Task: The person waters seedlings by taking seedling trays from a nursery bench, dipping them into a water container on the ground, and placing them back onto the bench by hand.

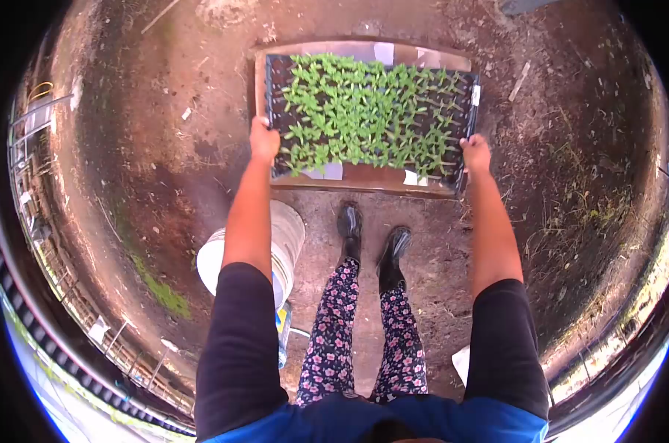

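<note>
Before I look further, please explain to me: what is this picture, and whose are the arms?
There is no machine here. It is one picture, from a camera on a person's head, looking down; the round, bent edges suggest a wide lens. The arms are the wearer's own. The left hand and right hand grip opposite ends of a dark tray full of green seedlings. Brown cardboard-like material shows beneath. Below are bare ground, the wearer's dark boots and, by the left forearm, a whitish bucket.
</note>
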